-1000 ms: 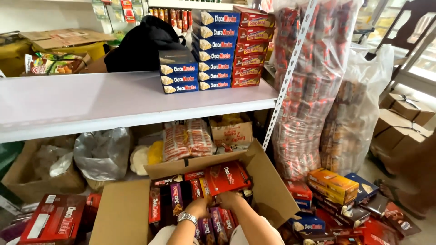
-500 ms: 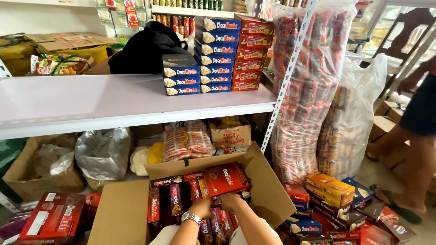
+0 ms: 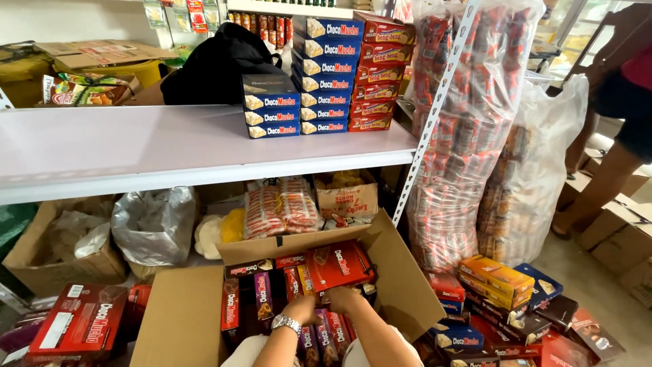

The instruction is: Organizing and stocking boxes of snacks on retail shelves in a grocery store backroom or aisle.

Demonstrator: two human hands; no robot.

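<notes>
We look down into an open cardboard carton [image 3: 407,285] on the floor beneath a white shelf [image 3: 170,146], where both of our hands are sunk among red and dark snack boxes packed on edge. Our left hand [image 3: 302,309], with a silver watch [image 3: 286,324] at the wrist, and our right hand [image 3: 344,299] sit just beside each other near the middle of the carton. A flat red box [image 3: 337,265] lies tilted right above the fingers, touching or nearly touching the right hand; we cannot tell whether either hand is clamped on a box or merely resting among them, since the fingers are buried in the packing.

On the shelf above, blue boxes [image 3: 302,75] and red boxes [image 3: 380,71] stand stacked side by side, with a black bag [image 3: 217,64] behind them. To the right, two tall clear sacks of wrapped snacks [image 3: 468,136] lean by the shelf post, and loose boxes [image 3: 502,299] are heaped on the floor at their foot. Another person's legs [image 3: 611,163] show at the far right edge.
</notes>
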